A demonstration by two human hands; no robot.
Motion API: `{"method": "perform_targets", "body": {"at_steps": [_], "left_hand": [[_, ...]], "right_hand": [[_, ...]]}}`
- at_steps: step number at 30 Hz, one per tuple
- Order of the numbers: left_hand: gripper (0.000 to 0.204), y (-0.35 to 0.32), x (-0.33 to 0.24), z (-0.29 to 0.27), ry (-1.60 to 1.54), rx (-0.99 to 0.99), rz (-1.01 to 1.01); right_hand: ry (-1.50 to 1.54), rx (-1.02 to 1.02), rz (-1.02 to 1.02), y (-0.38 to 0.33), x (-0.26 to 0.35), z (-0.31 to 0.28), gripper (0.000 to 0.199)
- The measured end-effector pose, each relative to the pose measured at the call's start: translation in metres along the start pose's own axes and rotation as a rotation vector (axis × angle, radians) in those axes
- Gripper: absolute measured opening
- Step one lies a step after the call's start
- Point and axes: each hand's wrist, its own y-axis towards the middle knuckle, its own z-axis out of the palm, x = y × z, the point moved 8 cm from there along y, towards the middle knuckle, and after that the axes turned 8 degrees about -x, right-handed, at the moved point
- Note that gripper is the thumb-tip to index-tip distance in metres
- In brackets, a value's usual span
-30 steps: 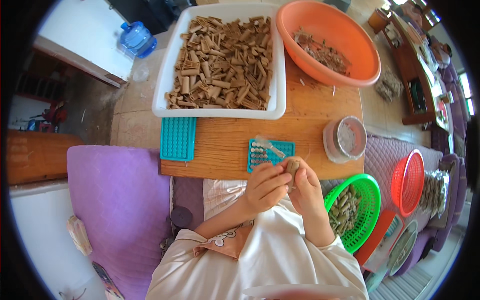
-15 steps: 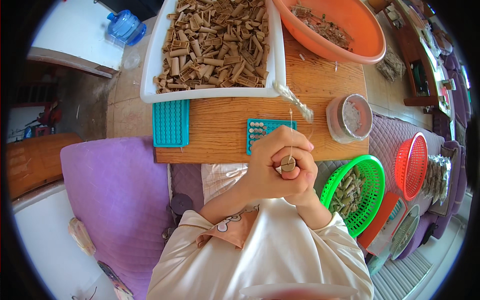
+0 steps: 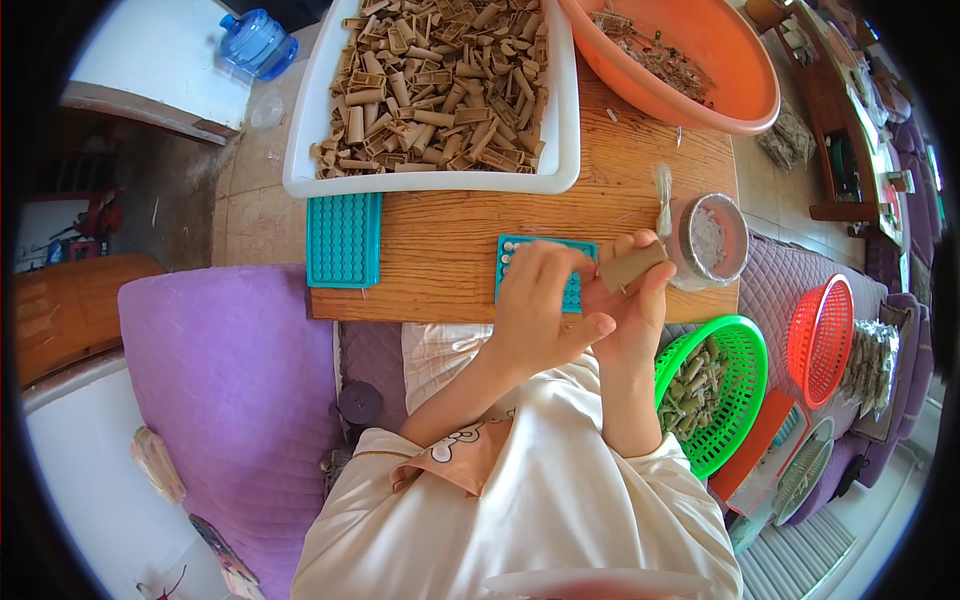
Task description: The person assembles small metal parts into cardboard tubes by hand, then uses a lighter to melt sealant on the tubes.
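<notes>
A short khaki-brown tube (image 3: 630, 267) is held between the fingers and thumb of my right hand (image 3: 628, 320), tilted up to the right. Off its far end sticks a pale tuft of thread (image 3: 663, 195). My left hand (image 3: 540, 305) is beside the tube's lower end, thumb stretched apart from the bent fingers, with nothing visible in it; whether a fingertip touches the tube I cannot tell. Behind this hand, partly hidden, lies a small teal tray (image 3: 585, 250) with round pale pieces in its left part.
A white bin (image 3: 430, 183) of brown plastic half-tubes and an orange basin (image 3: 735, 120) stand on the wooden table (image 3: 440, 240). Also there are a teal tray (image 3: 342, 245) and a round tub (image 3: 735, 215) of white bits. At my right sit a green basket (image 3: 740, 430) and a red basket (image 3: 822, 340).
My clasped hands have come apart. The tube has moved up and right in my right hand, turning from end-on to side-on, and the thread tuft has swung right.
</notes>
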Motion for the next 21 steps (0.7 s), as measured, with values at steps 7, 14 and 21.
{"method": "perform_targets", "body": {"at_steps": [7, 14, 21], "left_hand": [[0.041, -0.012, 0.005, -0.001, 0.017, 0.092, -0.096], [0.039, -0.012, 0.000, 0.007, 0.027, 0.165, -0.032], [0.022, 0.067, 0.024, -0.004, 0.357, 0.538, 0.071]], "right_hand": [[-0.144, 0.201, 0.181, -0.021, -0.020, -0.003, 0.034], [-0.126, 0.096, 0.137, -0.030, -0.009, -0.022, 0.032], [-0.607, -0.543, -0.472, -0.046, 0.124, -0.175, 0.030]]}}
